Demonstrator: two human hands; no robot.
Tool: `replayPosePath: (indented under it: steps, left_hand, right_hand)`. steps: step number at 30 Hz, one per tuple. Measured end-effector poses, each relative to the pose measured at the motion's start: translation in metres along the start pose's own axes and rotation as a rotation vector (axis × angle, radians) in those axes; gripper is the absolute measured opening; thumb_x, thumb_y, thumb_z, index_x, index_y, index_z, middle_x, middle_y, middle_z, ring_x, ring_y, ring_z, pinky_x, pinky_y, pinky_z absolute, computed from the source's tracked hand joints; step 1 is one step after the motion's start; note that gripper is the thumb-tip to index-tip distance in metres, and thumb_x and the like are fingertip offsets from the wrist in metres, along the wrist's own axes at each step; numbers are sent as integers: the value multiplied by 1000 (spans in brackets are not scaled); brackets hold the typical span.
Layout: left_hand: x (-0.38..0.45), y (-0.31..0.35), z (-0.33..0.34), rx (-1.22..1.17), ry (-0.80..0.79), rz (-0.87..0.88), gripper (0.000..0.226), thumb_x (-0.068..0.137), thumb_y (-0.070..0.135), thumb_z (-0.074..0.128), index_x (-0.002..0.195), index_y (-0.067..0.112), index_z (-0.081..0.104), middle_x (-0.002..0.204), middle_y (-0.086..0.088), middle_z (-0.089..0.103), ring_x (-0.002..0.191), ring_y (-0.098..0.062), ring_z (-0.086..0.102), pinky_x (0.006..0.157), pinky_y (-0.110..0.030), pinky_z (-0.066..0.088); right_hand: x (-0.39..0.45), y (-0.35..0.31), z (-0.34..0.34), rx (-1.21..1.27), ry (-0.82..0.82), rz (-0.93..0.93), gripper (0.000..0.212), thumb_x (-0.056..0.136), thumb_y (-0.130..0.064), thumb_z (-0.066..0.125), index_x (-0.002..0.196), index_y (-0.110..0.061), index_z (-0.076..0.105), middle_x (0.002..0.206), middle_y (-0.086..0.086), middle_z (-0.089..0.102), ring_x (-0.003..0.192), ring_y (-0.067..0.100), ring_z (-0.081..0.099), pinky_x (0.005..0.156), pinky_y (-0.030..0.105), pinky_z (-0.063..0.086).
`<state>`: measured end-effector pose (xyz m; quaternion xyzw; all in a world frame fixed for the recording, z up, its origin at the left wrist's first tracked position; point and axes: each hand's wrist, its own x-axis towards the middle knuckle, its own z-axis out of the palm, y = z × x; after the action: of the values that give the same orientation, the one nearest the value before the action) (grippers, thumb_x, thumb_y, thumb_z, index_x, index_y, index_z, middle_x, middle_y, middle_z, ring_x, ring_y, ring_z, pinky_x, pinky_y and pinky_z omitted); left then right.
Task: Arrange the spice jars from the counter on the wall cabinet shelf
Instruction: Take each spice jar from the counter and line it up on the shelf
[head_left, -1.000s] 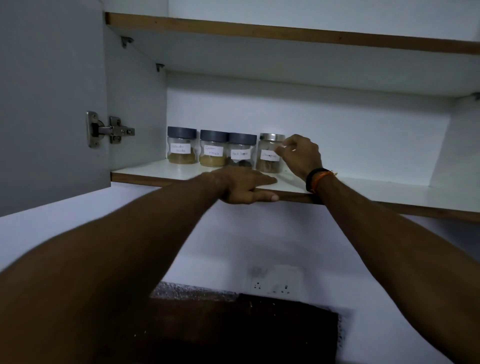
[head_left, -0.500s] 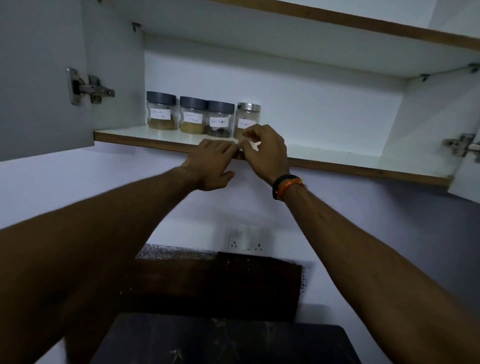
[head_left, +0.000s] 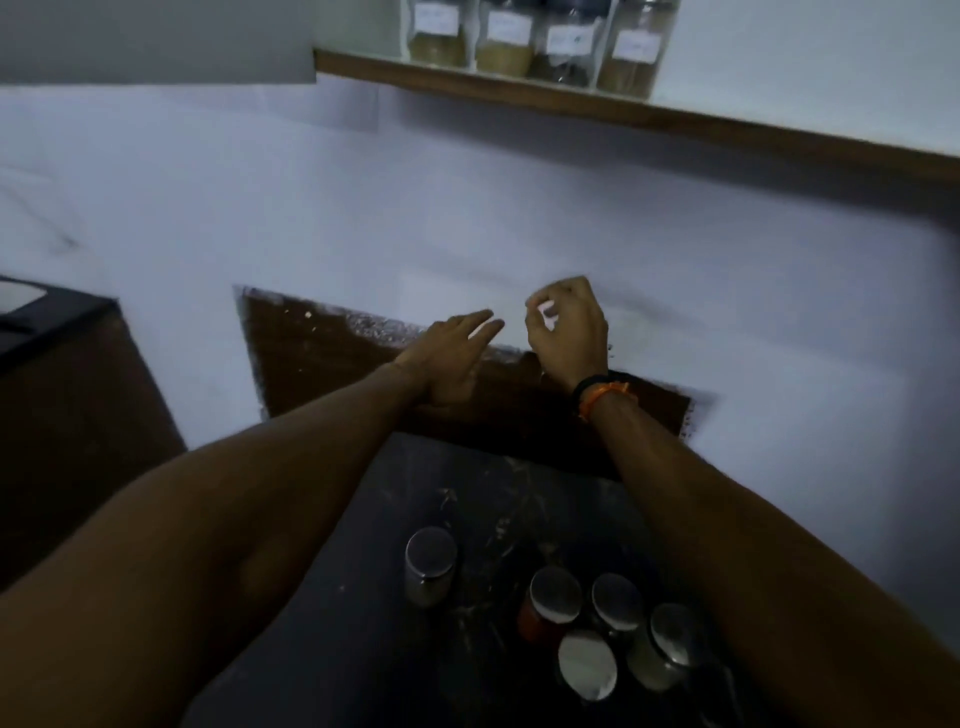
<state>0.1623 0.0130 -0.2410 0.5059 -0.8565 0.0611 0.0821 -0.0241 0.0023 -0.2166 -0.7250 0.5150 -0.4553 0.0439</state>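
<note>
Several labelled spice jars (head_left: 561, 47) stand in a row on the wall cabinet shelf (head_left: 675, 122) at the top of the view, their lids cut off by the frame. Below, on the dark counter (head_left: 395, 623), several more jars with silver lids stand: one apart (head_left: 430, 564), and a cluster (head_left: 597, 623) that includes a red-filled jar (head_left: 540, 618). My left hand (head_left: 452, 358) hangs in mid-air with fingers straight, holding nothing. My right hand (head_left: 569, 327), with a black and orange wristband, is beside it with fingers loosely curled and empty. Both hands are well below the shelf and above the counter.
A white wall with a dark brown backsplash patch (head_left: 322, 353) lies behind the counter. The open grey cabinet door (head_left: 156, 41) hangs at the upper left. A dark surface (head_left: 47, 312) sits at the left edge.
Both hands have left the shelf edge and dropped toward the counter, empty. The view has tilted down, so the counter jars are now in sight.
</note>
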Motion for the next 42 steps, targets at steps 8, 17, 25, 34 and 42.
replayPosePath:
  steps: [8,17,25,34,42]
  left_hand:
    - [-65,-6,80,-191,-418,-143,88,86,22,68,157,14,17,160,-13,21,140,-41,31,109,-52,35]
    - [-120,-7,145,-358,-557,-286,85,86,21,69,156,16,22,157,-11,24,138,-34,41,108,-46,42]
    - [-153,-3,177,-462,-634,-414,80,86,25,69,154,17,27,154,-12,32,139,-32,40,112,-48,38]
    - [-168,-14,181,-505,-696,-535,75,89,27,66,154,20,29,154,-11,37,139,-31,40,109,-45,41]
    - [-179,-13,189,-520,-750,-602,75,89,26,67,154,23,29,154,-10,39,139,-29,41,111,-47,38]
  right_hand:
    - [-126,36,78,-134,-613,184,12,90,-12,61,97,-14,70,113,9,58,98,31,63,89,42,52]
    - [-196,45,120,-185,-931,279,40,88,-20,71,127,-13,63,128,13,55,121,30,55,101,37,43]
    - [-217,40,148,-247,-1030,370,93,81,-47,78,156,-20,30,146,18,42,135,38,45,109,48,43]
    - [-239,26,184,-306,-1052,486,118,75,-67,75,161,-19,9,161,21,24,146,42,31,113,56,39]
    - [-247,37,180,-254,-965,435,85,75,-50,78,142,-20,36,139,13,50,128,36,50,97,46,49]
